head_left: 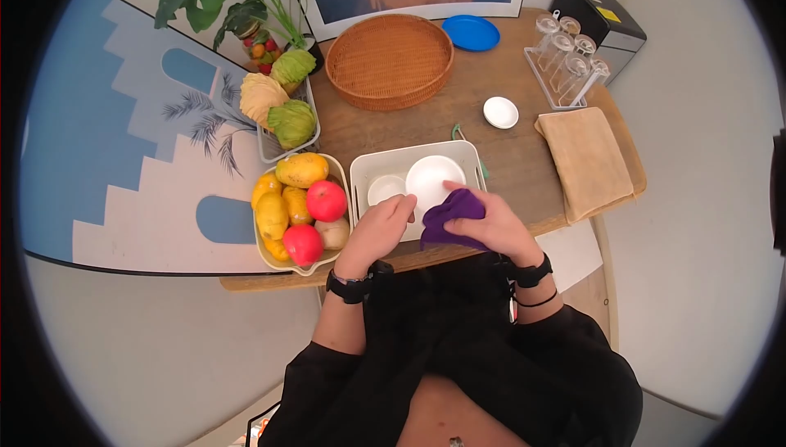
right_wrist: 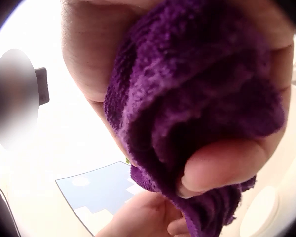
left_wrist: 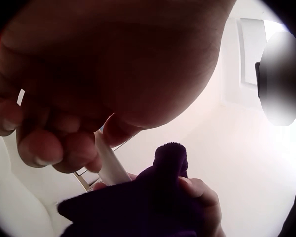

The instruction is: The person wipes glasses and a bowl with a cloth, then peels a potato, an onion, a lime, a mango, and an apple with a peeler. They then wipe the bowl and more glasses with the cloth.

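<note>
My right hand grips a bunched purple cloth, its thumb pressing into the folds. In the left wrist view, my left hand pinches a slim white piece between thumb and fingers. The far end of that piece runs into the purple cloth; I cannot tell what kind of thing it is. Both hands are over the near side of a white rectangular tub. Inside the tub sit a larger white bowl and a smaller white dish.
Left of the tub stands a basket of yellow and red fruit, with a crate of leafy vegetables behind. A round wicker tray, a blue plate and a small white dish lie farther back. Folded tan cloth and a glass rack stand right.
</note>
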Motion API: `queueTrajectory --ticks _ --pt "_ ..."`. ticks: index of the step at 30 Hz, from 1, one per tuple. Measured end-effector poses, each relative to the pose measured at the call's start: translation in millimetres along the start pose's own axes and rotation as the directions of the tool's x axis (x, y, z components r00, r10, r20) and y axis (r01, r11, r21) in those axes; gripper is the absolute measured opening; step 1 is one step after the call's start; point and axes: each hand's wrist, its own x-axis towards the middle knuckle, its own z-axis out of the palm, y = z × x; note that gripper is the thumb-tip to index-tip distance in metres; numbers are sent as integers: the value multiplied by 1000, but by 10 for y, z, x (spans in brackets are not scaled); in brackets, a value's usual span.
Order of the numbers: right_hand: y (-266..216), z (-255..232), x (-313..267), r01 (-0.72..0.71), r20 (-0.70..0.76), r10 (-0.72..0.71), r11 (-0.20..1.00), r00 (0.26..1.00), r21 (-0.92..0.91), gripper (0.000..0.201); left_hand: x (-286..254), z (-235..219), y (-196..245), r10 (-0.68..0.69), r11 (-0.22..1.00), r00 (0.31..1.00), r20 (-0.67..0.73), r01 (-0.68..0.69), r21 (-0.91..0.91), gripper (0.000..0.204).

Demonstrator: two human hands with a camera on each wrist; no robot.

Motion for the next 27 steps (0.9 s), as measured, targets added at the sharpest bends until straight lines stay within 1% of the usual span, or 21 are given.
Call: queueTrajectory --ticks 2,3,4,5,6,7,8,9,10,11,12,13,14,15,16,17,19,21,23,26,27 --pt "-6 -176 16 39 -172 -47 998 984 -53 62 20 5 84 -60 975 995 -74 74 207 50" --pt "18 -309 45 88 -247 -106 993 963 -82 61 34 8 94 -56 976 996 -73 70 209 50" --pt "12 -442 89 95 -321 -93 995 942 -10 58 41 18 95 5 930 992 -126 42 366 46" --pt "50 -607 154 108 -369 -100 994 924 2 53 36 36 86 71 858 984 -166 25 513 47" --pt "105 -776 237 123 -415 -107 992 904 11 47 39 71 29 70 859 984 -165 24 511 47" --pt "128 -927 322 68 -422 -77 997 903 -35 45 68 113 -69 148 746 970 -195 20 666 53" --pt "163 -1064 417 16 -431 -51 996 901 -83 43 109 143 -140 232 605 949 -211 29 796 62" --pt "302 -1177 556 26 -470 -62 996 880 -81 35 155 153 -172 239 606 947 -214 27 795 62" --pt "363 -1268 652 33 -469 -70 996 880 -87 35 209 156 -188 197 575 966 -165 22 818 68" --pt "407 -1342 732 -25 -482 11 999 876 -23 33 257 155 -202 151 543 982 -118 17 840 75" --pt "460 -1391 811 -85 -488 95 995 867 42 31 302 161 -207 152 543 981 -122 20 840 75" --pt "525 -1420 896 -57 -485 90 995 870 82 31 346 172 -204 107 516 987 -121 49 855 71" --pt "591 -1470 973 -54 -481 87 995 872 81 31 382 179 -223 61 487 991 -121 76 870 66" --pt "640 -1521 1034 -55 -450 103 991 887 120 32 437 203 -324 62 485 990 -125 80 871 66" --pt "689 -1564 1096 -54 -417 116 986 901 157 33 516 234 -460 65 461 986 -151 105 881 61" --pt "699 -1561 1144 -48 -416 110 987 903 155 33 537 229 -446 69 437 982 -177 129 890 57" --pt "720 -1581 1220 -63 -412 132 982 902 177 33 561 244 -426 63 428 982 -177 134 894 53" --pt "726 -1594 1225 -42 -411 111 984 905 173 34 565 268 -416 45 421 984 -171 137 897 49" --pt "726 -1575 1197 -25 -408 93 985 908 170 35 613 281 -470 119 356 979 -165 113 928 48" --pt "544 -1438 962 -6 -442 58 993 895 119 40 641 274 -475 127 359 978 -168 113 926 46" --pt "467 -1341 861 97 -460 -24 986 887 134 44 650 280 -488 123 361 978 -168 114 926 46"
